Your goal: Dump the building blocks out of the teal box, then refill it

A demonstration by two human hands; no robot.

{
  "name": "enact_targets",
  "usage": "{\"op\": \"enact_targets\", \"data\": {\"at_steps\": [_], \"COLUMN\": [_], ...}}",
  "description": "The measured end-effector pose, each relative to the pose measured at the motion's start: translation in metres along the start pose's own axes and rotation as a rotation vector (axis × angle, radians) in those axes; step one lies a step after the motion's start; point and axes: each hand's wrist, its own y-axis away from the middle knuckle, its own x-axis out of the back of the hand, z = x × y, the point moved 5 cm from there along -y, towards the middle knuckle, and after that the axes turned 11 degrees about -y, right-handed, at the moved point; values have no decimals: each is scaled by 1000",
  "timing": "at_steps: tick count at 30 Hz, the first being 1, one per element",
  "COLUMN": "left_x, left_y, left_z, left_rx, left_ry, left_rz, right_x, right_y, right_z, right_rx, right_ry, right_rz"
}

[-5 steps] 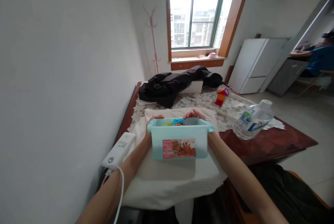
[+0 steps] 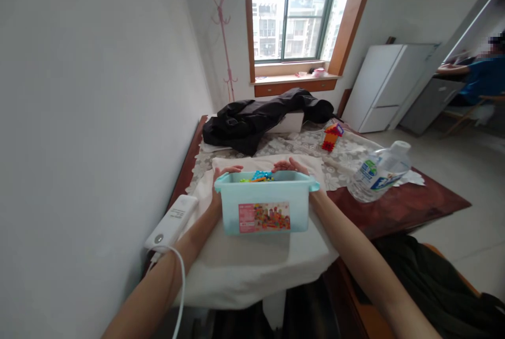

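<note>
A light teal plastic storage bin with a printed picture label stands in front of me over a cream cloth. Inside it, the tops of colorful plastic toy pieces show above the rim. My left hand presses against the bin's left end, its fingers reaching round toward the far side. On the opposite end, my right hand holds the bin too, with its fingers curving behind the far rim. The bin hides both palms in part.
A large clear bottle stands on the right of the table. Farther back are an orange and red toy piece and a black cloth. A white power bank with a cable lies by the left wall. A person in blue sits far right.
The view has tipped down slightly, so the whole scene sits a little higher and farther left. Both hands stay at the bin's ends.
</note>
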Motion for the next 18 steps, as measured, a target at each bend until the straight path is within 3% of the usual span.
{"op": "enact_targets", "data": {"at_steps": [6,9,14,18], "left_x": [15,16,13,13], "left_y": [18,24,21,14], "left_z": [21,23,25,15], "left_rx": [-351,-315,-314,-269], "left_ry": [-186,-222,-201,-198], "left_rz": [46,19,48,29], "right_x": [1,-1,-24,-31], "right_y": [5,9,17,22], "right_z": [-2,-1,-11,-10], "right_rx": [36,61,187,20], "right_ry": [32,83,97,132], "right_rz": [-39,-36,-177,-230]}}
